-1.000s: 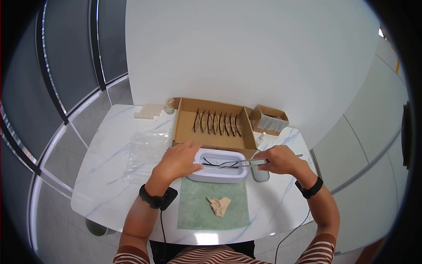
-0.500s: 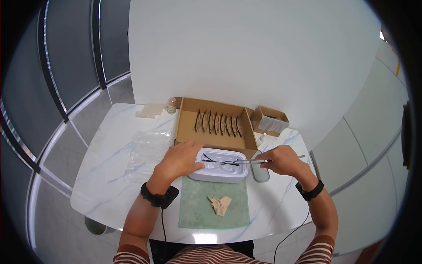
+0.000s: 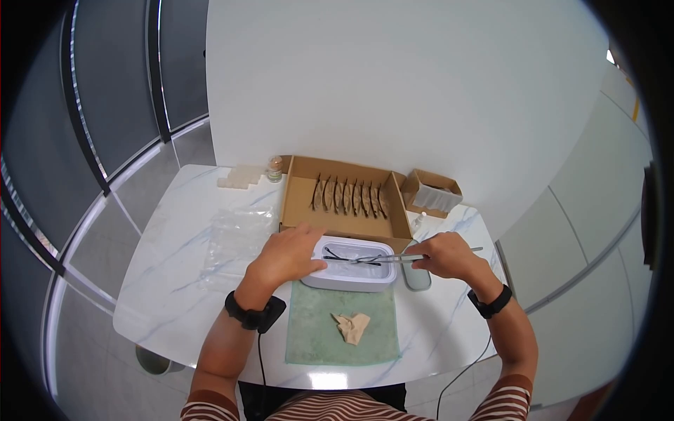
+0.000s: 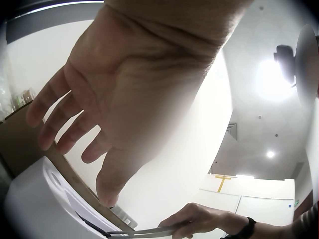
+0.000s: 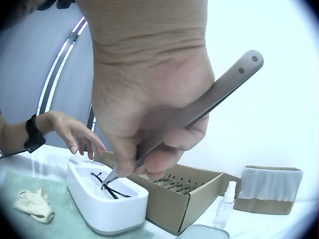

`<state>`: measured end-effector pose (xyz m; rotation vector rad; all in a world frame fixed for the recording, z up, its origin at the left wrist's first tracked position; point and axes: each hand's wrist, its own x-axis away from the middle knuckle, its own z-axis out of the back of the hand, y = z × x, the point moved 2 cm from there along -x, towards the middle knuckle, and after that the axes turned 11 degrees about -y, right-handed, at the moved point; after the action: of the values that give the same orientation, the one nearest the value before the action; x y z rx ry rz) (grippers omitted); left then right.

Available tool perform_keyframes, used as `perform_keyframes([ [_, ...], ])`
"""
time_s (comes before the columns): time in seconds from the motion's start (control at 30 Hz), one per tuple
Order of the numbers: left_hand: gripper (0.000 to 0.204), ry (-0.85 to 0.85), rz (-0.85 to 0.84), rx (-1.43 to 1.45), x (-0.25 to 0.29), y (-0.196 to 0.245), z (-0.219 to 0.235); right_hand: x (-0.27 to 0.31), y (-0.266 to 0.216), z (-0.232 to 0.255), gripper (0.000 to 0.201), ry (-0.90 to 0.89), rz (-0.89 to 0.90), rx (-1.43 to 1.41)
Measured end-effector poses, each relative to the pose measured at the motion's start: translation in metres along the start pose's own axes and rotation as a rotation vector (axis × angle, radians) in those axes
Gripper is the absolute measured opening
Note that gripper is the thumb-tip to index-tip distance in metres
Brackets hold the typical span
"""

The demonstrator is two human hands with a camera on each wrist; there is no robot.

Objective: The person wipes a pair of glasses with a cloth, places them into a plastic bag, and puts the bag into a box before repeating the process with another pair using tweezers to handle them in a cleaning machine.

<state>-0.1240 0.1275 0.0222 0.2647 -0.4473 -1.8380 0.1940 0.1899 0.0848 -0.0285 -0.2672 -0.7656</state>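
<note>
My right hand (image 3: 449, 254) grips a pair of metal tweezers (image 5: 214, 102), its thumb and fingers curled around the shaft. The tweezer tips reach into a white oblong basin (image 3: 351, 284), right at two crossed thin dark rods (image 5: 119, 193) that look like eyeglass temples. Over the basin's left end is my left hand (image 3: 284, 256), holding nothing. Its fingers (image 4: 75, 132) are loosely extended and spread, with the thumb near the rim. Behind the basin, a shallow cardboard box (image 3: 298, 186) has several similar dark curved pieces (image 3: 351, 196) in a row.
A tan crumpled cloth (image 3: 351, 328) lies on a green mat (image 3: 309, 347) in front. To the right are a grey-green case (image 3: 417, 279), a spray bottle (image 5: 225, 206) and a small carton (image 5: 266, 205). At left lie clear plastic bags (image 3: 235, 245), a jar (image 3: 274, 168) and pale blocks (image 3: 240, 175).
The tweezers have changed their angle slightly over the basin, with the right wrist shifting a little to the left. The dark rods have shifted slightly. My left hand stays in place.
</note>
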Motion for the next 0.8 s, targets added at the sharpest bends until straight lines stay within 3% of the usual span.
perform_keyframes([
  [0.4,0.066,-0.013,-0.004,-0.006,-0.002,0.001,-0.001,0.020,-0.011,0.013,0.033,0.016,-0.017,-0.086],
  [0.6,0.066,-0.008,-0.011,-0.014,-0.003,0.001,-0.003,0.025,-0.008,0.010,0.031,-0.124,-0.079,-0.099],
  [0.8,0.064,-0.003,-0.001,-0.009,-0.002,0.000,-0.003,0.019,-0.005,0.011,0.030,0.084,-0.043,-0.129],
])
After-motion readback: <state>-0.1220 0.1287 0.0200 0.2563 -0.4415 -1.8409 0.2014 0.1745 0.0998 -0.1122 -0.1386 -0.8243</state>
